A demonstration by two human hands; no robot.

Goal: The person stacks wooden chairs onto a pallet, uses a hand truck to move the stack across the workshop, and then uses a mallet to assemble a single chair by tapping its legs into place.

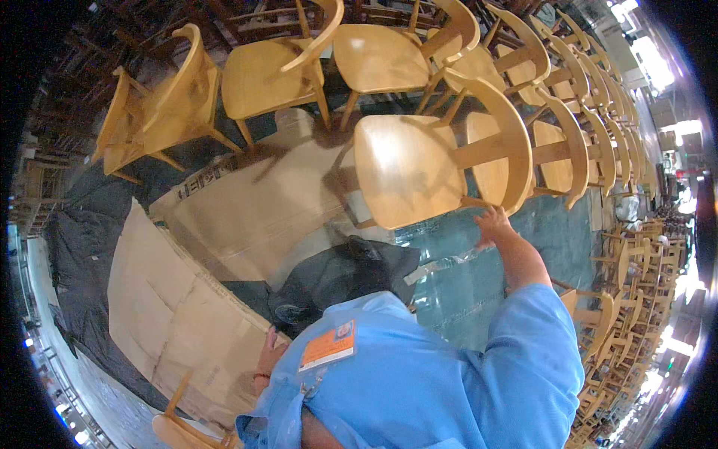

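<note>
A light wooden chair [407,168] with a curved backrest stands in front of me. My right hand [494,226] reaches out to the lower end of its backrest, fingers spread; they look to be at the wood, not wrapped round it. Low on my left side, my left hand [269,353] is by the edge of a large folded cardboard sheet [172,292]. Its fingers look stretched and slightly apart, and my body partly hides that arm. More flattened cardboard [254,202] lies on the floor between the chair and me.
Several similar chairs [273,78] stand in rows ahead and to the right. Two chairs [161,112] are close together at the far left. Dark plastic sheeting [82,254] and a green floor covering [464,292] lie around me. Another chair [187,430] is at the lower left.
</note>
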